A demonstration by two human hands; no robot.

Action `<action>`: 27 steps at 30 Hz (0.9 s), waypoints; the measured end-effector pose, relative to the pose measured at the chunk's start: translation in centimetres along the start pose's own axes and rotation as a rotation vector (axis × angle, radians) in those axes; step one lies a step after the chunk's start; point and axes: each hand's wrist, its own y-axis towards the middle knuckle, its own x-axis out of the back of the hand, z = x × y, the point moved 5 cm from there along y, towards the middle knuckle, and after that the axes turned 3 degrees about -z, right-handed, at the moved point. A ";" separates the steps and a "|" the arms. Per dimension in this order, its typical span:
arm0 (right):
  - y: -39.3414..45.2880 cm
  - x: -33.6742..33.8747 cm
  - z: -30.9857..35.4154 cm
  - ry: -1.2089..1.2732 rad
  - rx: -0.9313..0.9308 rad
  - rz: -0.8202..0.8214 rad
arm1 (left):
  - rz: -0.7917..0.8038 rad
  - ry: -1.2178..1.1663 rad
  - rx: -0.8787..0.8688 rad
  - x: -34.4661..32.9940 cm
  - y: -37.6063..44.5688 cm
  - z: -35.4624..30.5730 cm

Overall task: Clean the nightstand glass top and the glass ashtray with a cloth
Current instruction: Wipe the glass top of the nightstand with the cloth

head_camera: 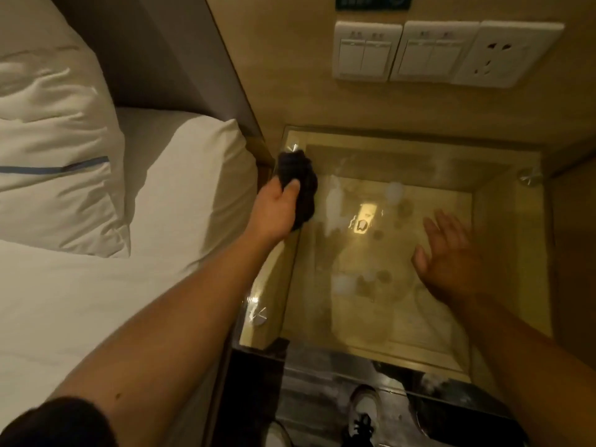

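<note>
The nightstand's glass top [403, 321] fills the right half of the view, smeared and reflecting a ceiling light. My left hand [277, 208] grips a dark bunched cloth [300, 182] and holds it against the glass at its far left corner. Over the right side of the glass my right hand [451, 253] hovers with its fingers spread and straight, holding nothing. No ashtray is in view.
A bed with white sheets [80, 301] and pillows [54, 140] lies directly left of the nightstand. Wall switches [367, 51] and a socket [503, 54] sit on the wooden panel behind it. A shoe [366, 411] shows on the dark floor below.
</note>
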 end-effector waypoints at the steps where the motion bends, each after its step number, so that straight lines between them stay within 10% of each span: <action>1: 0.2 -0.2 -0.2 -0.001 -0.005 0.005 | 0.002 0.160 -0.103 -1.2 3.3 -1.6; 7: 0.0 -0.9 -0.7 0.031 0.030 -0.079 | 0.184 0.899 -0.428 -10.5 14.5 -3.5; 15: -0.1 -0.6 -0.4 -0.001 0.047 -0.087 | 0.278 1.070 -0.677 -10.9 11.3 -0.9; 27: -1.1 0.1 0.1 0.012 0.071 -0.066 | 0.432 1.083 -0.587 -6.1 -9.7 7.8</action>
